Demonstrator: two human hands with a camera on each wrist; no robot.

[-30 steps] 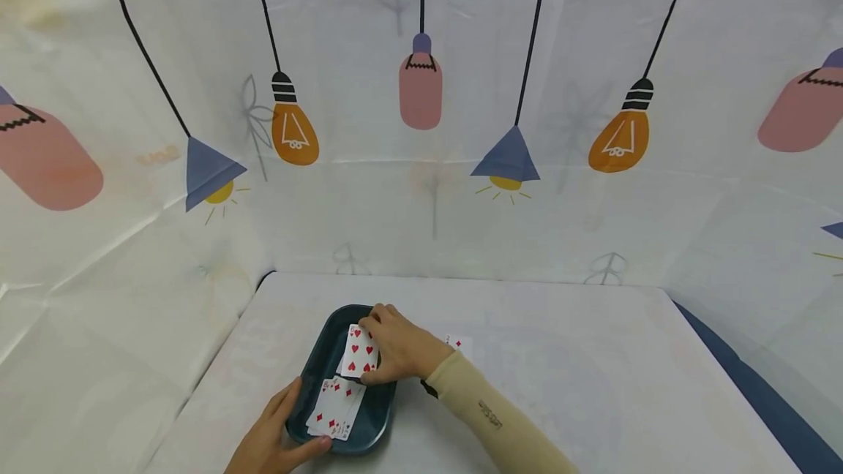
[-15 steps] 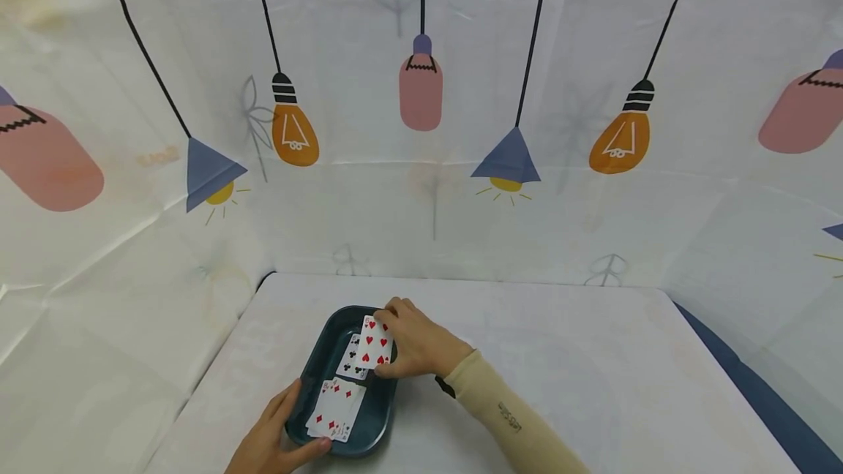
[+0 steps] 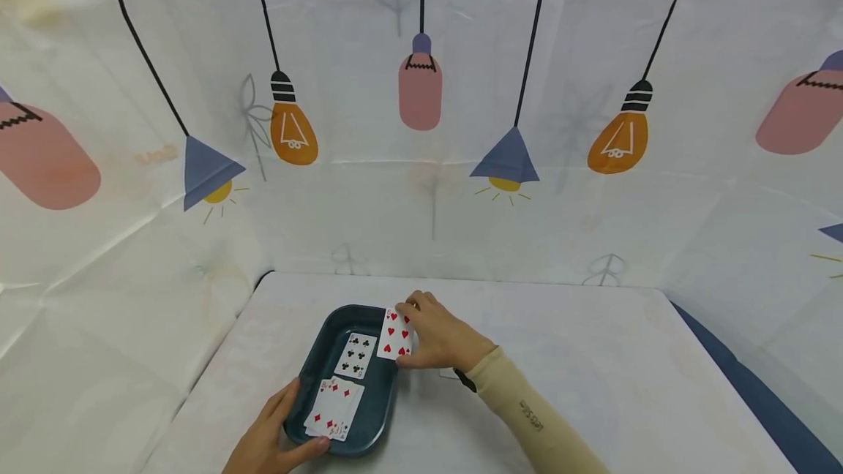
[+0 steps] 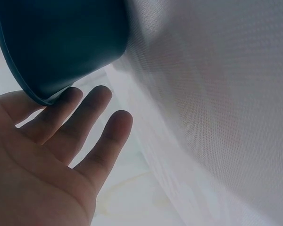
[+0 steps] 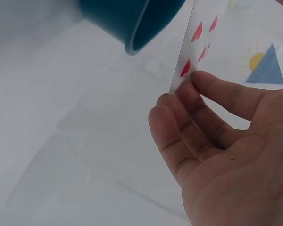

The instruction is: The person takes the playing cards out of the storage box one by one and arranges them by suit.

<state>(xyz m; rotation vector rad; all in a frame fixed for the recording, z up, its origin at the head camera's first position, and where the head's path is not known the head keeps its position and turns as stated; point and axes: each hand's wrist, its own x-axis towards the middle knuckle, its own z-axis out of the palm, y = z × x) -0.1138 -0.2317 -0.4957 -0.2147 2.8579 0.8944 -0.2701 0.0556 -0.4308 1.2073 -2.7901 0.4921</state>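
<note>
In the lower centre of the head view, a hearts card [image 3: 391,335] is pinched by the right hand [image 3: 444,336], whose fingers hide its right edge. Another card [image 3: 448,373] barely shows by that wrist, unreadable. The tray [image 3: 374,402] bears a clubs card [image 3: 356,355] and overlapping cards [image 3: 336,407]; the left hand [image 3: 266,430], fingers extended, touches it. Only the right wrist view shows a gap between hearts card and tray.

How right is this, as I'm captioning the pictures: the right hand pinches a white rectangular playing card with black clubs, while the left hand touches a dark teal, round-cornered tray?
Only the suit is wrong: the head view shows the right hand pinching a white rectangular playing card with red hearts. The left hand does touch the dark teal, round-cornered tray.
</note>
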